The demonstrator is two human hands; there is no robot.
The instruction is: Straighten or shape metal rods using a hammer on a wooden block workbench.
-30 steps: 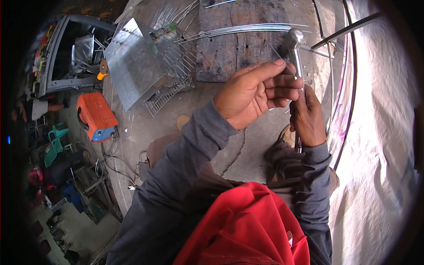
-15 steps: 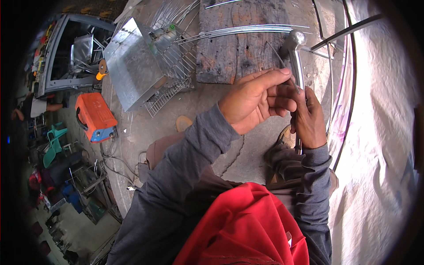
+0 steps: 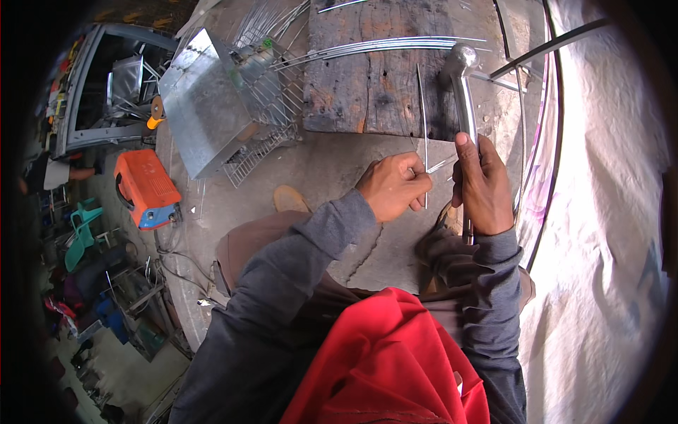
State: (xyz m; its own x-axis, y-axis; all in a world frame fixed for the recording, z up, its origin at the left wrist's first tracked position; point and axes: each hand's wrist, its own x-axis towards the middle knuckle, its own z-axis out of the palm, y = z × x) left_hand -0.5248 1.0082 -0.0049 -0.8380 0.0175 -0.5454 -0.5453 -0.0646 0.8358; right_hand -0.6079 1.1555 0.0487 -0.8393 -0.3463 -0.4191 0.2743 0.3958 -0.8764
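Note:
A thin metal rod (image 3: 423,120) is pinched in my left hand (image 3: 395,185); it points away from me, its far end over the scorched wooden board (image 3: 381,92). My right hand (image 3: 484,185) is wrapped round the shiny metal handle of a hammer (image 3: 463,95), thumb laid along it. The hammer's rounded head is up at the board's right edge, next to the ends of several thin metal rods (image 3: 374,46) lying across the board. A few short bright rod pieces (image 3: 439,167) show on the ground between my hands.
Left of the board lie a bent sheet-metal piece (image 3: 208,113) and wire racks (image 3: 258,157). An orange and blue machine (image 3: 147,185) with cables stands further left. A white cloth (image 3: 600,212) hangs at the right, a dark bar (image 3: 551,48) juts in there. Another person's arm (image 3: 83,172) shows far left.
My hands have come apart. The left has moved down and left with the rod, now turned nearly straight ahead; the right now grips the hammer handle alone.

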